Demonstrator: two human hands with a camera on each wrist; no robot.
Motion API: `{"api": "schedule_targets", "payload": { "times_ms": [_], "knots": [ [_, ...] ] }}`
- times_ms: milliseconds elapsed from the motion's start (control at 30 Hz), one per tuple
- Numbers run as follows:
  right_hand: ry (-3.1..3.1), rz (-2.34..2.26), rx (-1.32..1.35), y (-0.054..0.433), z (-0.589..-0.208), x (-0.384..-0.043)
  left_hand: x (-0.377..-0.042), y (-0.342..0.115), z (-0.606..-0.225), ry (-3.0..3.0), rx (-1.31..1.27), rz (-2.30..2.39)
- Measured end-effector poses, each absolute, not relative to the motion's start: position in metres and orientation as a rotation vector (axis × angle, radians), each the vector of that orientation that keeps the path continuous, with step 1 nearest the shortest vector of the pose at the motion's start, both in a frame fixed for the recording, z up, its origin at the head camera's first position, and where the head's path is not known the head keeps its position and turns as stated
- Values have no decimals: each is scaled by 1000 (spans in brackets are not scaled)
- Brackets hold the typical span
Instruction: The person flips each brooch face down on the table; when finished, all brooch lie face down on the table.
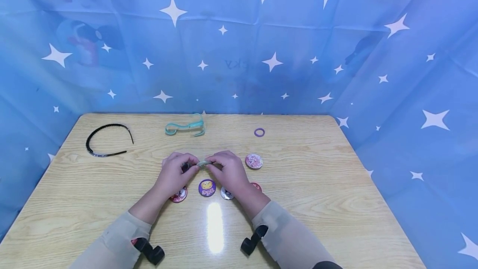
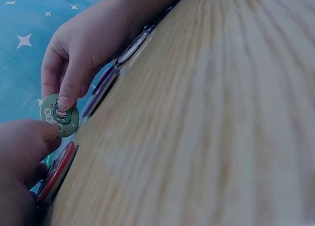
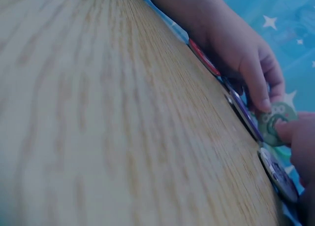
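Both hands hold a round green button badge upright between them, just above the table. The left hand pinches one edge of it with thumb and fingers. The opposite edge is pinched by the right hand. A small dark thing shows between the left thumb and fingers. In front of the hands lie a red badge, a purple badge with a yellow figure, a white badge and another red badge, the last two partly hidden by the right hand and wrist.
A pink badge lies right of the right hand. Towards the back are a black headband, a turquoise curled item and a purple ring. A blue star-patterned curtain hangs behind the wooden table.
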State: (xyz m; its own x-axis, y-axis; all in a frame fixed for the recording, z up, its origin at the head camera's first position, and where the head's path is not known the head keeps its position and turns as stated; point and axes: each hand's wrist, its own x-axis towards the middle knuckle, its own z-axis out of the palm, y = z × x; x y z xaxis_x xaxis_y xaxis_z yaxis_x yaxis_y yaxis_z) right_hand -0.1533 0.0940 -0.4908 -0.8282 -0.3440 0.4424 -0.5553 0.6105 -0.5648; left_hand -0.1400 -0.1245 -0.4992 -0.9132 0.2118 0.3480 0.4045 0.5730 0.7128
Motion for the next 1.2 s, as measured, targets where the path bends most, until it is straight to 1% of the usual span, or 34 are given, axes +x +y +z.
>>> {"api": "schedule_targets", "payload": {
  "times_ms": [467,833,1200],
  "knots": [
    [-2530,998,770,95,-493,-155,-141,-124,-498,-2651,-466,-1292],
    [-2674,946,719,95,-491,-153,-141,-124,-499,-2669,-481,-1265],
    [-2691,861,805,96,-491,-153,-141,-125,-500,-2670,-502,-1259]
  ]
}}
